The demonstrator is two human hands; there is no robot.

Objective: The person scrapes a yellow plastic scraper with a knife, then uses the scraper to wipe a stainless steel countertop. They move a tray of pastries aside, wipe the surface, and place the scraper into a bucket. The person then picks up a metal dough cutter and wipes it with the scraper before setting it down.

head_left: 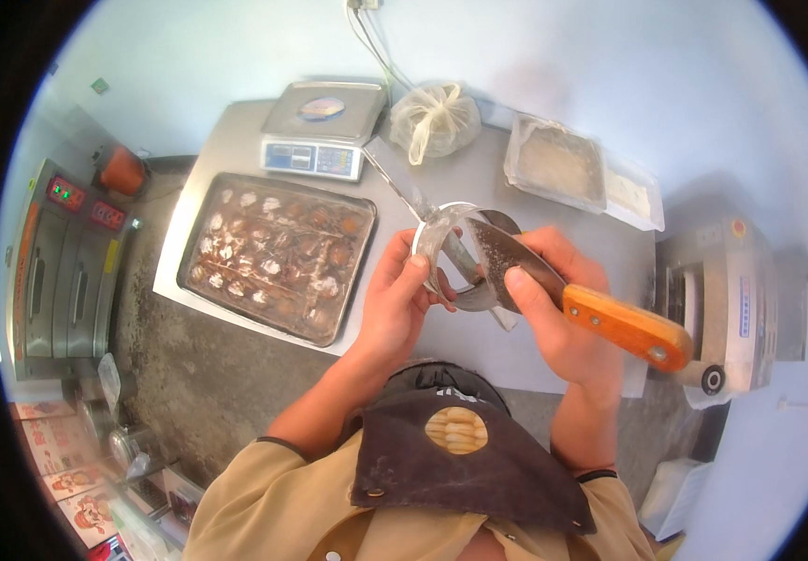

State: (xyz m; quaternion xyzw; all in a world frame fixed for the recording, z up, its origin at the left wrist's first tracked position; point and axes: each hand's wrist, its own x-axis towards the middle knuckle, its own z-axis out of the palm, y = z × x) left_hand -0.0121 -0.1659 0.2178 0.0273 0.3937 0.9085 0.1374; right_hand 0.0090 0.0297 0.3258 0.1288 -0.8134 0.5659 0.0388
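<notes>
My left hand (395,294) is closed on a pale, flour-dusted metal ring (431,231), held upright above the table. My right hand (568,299) grips a broad-bladed knife with an orange wooden handle (624,324). Its dark, smudged blade (513,254) lies against the ring, partly across its opening; exactly where the edge touches cannot be made out. Behind the ring a long metal strip (390,178) slants over the table. Left of my hands lies a dark baking tray (356,271) with brown stains and white floury patches.
On the grey table (236,126) stand a scale (324,110), a knotted plastic bag (435,120), a floury tub (554,166) and a white box (635,194). An oven (65,271) is at the left, a steel machine (736,313) at the right.
</notes>
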